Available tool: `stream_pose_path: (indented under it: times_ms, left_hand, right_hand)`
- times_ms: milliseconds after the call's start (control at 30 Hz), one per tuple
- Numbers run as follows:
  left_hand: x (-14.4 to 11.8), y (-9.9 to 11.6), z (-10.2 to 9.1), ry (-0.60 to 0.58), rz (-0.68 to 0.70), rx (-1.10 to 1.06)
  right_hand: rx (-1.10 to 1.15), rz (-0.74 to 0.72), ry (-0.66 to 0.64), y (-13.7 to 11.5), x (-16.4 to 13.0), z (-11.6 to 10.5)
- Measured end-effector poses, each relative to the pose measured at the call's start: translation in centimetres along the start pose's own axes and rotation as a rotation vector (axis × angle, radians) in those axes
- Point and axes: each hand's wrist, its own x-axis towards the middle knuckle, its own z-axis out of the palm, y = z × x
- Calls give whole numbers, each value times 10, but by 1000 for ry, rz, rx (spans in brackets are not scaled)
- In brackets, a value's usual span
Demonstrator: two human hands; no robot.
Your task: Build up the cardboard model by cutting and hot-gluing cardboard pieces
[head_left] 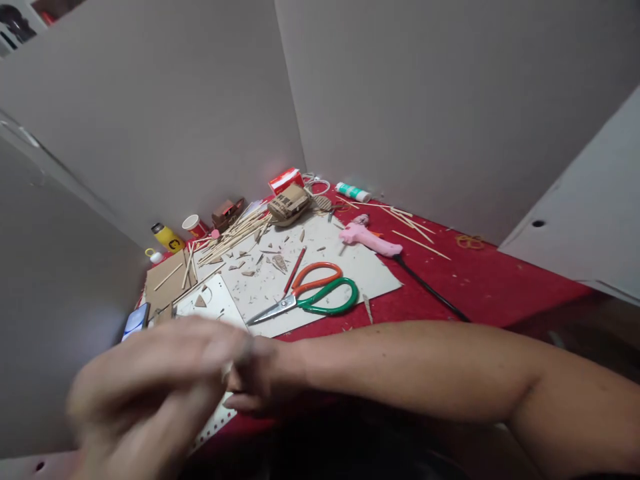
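My left hand (155, 387) is large and blurred at the lower left, its fingers curled in a pinch. My right hand (260, 373) meets it at the fingertips, its fingers closed and partly hidden behind the left. A small pale bit shows between them, too smeared to name. Below and beyond the hands lies a white sheet (219, 417) with holes along its edge. Nearest past my right wrist are scissors (285, 305) with one orange and one green handle, lying on grey board (370, 270). A red pencil (295, 270) rests beside them.
Cardboard scraps (280, 264) and thin wooden sticks (235, 237) litter the board. On the red cloth (450, 293) lies a pink glue gun (370, 239) with a black cord. A yellow bottle (167, 237), paper cup (194, 227) and phone (135, 321) stand or lie left. Grey panels enclose the table.
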Motion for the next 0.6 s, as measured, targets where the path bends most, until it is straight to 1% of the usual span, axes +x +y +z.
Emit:
stream_pose_path:
  times_ms: [33, 100, 133, 167, 200, 233, 300, 400, 467, 533, 567, 600]
  left_hand:
    - [12, -4, 12, -29, 30, -40]
    - [35, -21, 38, -125, 59, -61]
    - [44, -33, 50, -199, 52, -29]
    - [50, -45, 61, -246, 28, 29]
    - [53, -57, 69, -317, -4, 89]
    - [54, -68, 76, -361, -19, 114]
    - [50, -83, 85, -415, -33, 156]
    - [40, -90, 94, -481, -19, 205]
    - [36, -90, 99, -515, -4, 239]
    - [34, -89, 103, -527, 12, 270]
    - [33, -89, 105, -530, 21, 282]
    - [32, -89, 107, -533, 31, 290]
  right_hand:
    - [-5, -9, -3, -1, 0, -2]
    - [-15, -27, -11, -3, -1, -5]
    - [-22, -32, -16, -4, -1, -6]
    - [-30, -34, -18, -5, -1, -6]
    - [-37, -35, -18, -5, 0, -5]
    - [-45, -33, -19, -6, 0, -4]
    - [-59, -33, -22, -7, 2, -1]
    - [-80, -48, -25, -11, -2, -5]
    - [-108, -78, 9, -15, -15, -17]
    - [-155, -103, 94, -15, -39, -36]
    - [-176, -70, 150, -12, -55, -48]
    - [-195, 8, 215, -7, -73, -60]
